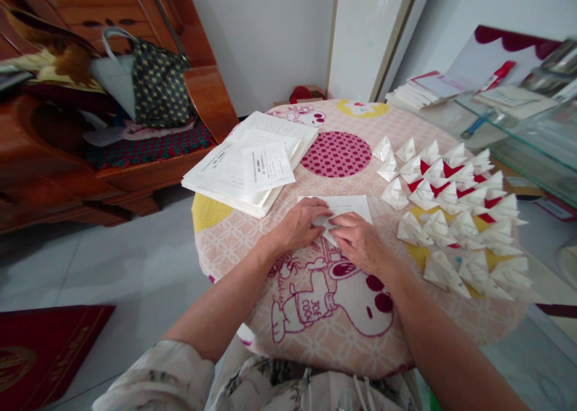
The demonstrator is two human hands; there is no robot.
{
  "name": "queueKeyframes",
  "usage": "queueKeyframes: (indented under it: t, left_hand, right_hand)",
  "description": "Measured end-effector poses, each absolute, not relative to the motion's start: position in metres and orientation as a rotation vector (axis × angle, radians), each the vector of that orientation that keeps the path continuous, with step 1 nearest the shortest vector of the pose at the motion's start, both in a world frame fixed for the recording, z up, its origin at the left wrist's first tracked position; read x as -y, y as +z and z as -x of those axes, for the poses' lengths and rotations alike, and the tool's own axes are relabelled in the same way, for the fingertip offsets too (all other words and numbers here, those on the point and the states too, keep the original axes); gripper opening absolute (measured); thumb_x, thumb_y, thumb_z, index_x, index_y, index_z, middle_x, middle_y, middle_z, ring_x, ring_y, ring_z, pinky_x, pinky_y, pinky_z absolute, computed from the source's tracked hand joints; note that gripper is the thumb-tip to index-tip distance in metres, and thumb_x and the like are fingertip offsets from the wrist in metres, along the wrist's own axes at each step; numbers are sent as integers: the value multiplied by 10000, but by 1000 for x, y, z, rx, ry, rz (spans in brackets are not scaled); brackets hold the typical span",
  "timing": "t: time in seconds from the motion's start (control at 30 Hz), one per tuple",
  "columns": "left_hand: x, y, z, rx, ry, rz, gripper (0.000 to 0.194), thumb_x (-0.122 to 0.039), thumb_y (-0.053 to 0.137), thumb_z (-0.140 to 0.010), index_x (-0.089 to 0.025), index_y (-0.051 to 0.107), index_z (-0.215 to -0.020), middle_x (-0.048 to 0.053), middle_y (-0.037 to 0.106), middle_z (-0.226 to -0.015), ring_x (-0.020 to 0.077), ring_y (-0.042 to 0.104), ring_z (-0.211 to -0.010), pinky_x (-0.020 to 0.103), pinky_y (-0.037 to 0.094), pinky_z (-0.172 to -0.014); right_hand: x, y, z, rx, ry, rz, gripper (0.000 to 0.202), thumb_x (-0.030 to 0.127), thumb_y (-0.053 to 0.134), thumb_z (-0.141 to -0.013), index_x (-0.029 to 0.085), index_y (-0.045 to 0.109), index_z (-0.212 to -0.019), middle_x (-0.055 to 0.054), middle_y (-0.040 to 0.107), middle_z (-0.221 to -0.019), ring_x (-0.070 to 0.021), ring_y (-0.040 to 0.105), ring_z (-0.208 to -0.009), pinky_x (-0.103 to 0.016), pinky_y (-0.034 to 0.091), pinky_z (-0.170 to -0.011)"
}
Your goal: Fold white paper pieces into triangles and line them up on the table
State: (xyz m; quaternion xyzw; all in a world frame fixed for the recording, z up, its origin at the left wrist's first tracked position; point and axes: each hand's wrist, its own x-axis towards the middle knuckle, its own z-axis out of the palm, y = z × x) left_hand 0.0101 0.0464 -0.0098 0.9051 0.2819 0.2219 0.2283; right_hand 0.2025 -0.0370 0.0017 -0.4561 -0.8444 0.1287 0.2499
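A white printed sheet of paper point(354, 204) lies on the cloth-covered round table in front of me, its near part folded down to a point. My left hand point(303, 222) is closed on the sheet's left side, fingers bent over the paper. From the right, my right hand point(356, 235) grips the same folded part, its fingertips close to those of the left. Both hands hide much of the fold. Rows of folded paper pieces point(464, 225) with pointed tips stand to the right. A stack of printed sheets point(216, 164) lies to the left, with a smaller slip point(268, 166) on top.
The patterned tablecloth point(333, 345) covers the round table. At the right stands a glass shelf point(518, 134) with a red marker point(497, 76) and papers near it. A wooden bench point(148, 170) with a dotted bag point(160, 83) is at the left; a red box-like object point(49, 351) lies on the floor.
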Motion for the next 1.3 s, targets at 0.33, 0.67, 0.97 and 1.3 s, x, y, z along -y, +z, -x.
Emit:
queueKeyframes:
  t: [0.33,0.67,0.97,1.3]
  left_hand:
    - [-65,-11,9,-930,574,-2475,475,-57,584,-776,-175,693,-1222,114,606,-1334,250,571,-1236,468,447,-1102]
    - [-77,-31,15,-951,900,-2389,504,32,433,-730,-169,725,-1089,74,707,-1146,190,642,-1070,385,539,-957]
    - [-57,-2,3,-860,923,-2385,309,-22,501,-788,-157,720,-960,57,715,-966,159,651,-896,319,537,-843]
    - [-40,-1,-11,-661,531,-2512,186,-167,664,-840,-167,682,-1025,82,673,-1038,226,613,-1038,395,509,-936]
  right_hand:
    - [37,-7,-205,2283,300,1227,241,53,549,-892,166,740,-798,-119,714,-1079,-256,605,-1038,-430,522,-911]
    - [36,-6,-204,2269,309,1234,244,55,549,-885,175,736,-783,-111,727,-1059,-255,619,-1025,-436,516,-911]
    - [35,-9,-206,2249,339,1226,237,60,551,-883,188,737,-812,-92,721,-1072,-246,621,-1039,-445,510,-938]
    - [42,-3,-225,2271,396,1370,415,132,723,-777,207,684,-1183,-131,625,-1282,-294,568,-1206,-513,496,-1022]
